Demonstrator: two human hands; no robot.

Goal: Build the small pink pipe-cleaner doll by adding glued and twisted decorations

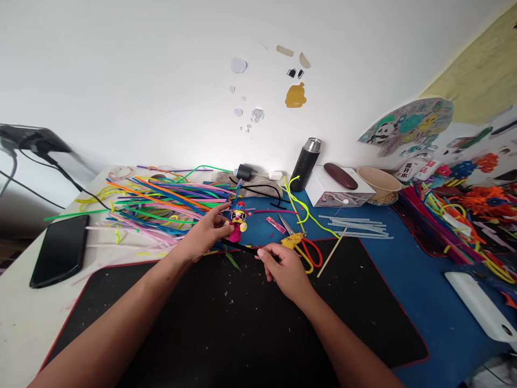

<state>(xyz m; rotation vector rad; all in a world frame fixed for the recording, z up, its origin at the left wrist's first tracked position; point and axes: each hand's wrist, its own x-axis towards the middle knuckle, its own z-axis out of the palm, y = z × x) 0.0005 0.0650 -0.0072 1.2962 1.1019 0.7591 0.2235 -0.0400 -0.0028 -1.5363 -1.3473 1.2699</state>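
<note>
- From the head view, the small figure [238,216] stands roughly upright beyond the far edge of the black mat [226,323], between the two hands and nearer the left.
- The left hand [207,233] pinches it from the side, thumb in front near the pink lower part and the other fingers behind, partly hidden.
- The right hand [285,267] pinches the near end of a black strip [243,248] between thumb and forefinger, the rest of its fingers curled under. The strip runs out just below the figure; I can't tell whether its far end is attached there or caught by the left fingers.
- I'd judge the figure light, with a softish, fuzzy-looking body that would dent under a hard squeeze. The tall headdress and little yellow hands look the most fragile (I wouldn't lift it by those), so the lower body seems the better hold.
- The strip looks thin, light and bendy, more likely to kink than to slip; its end is a sensible place to grip, and a gentle pull should keep it straight.
- Colourful stems [173,202] lie loose behind the left hand, and scissors [314,253] rest just beside the right.
</note>
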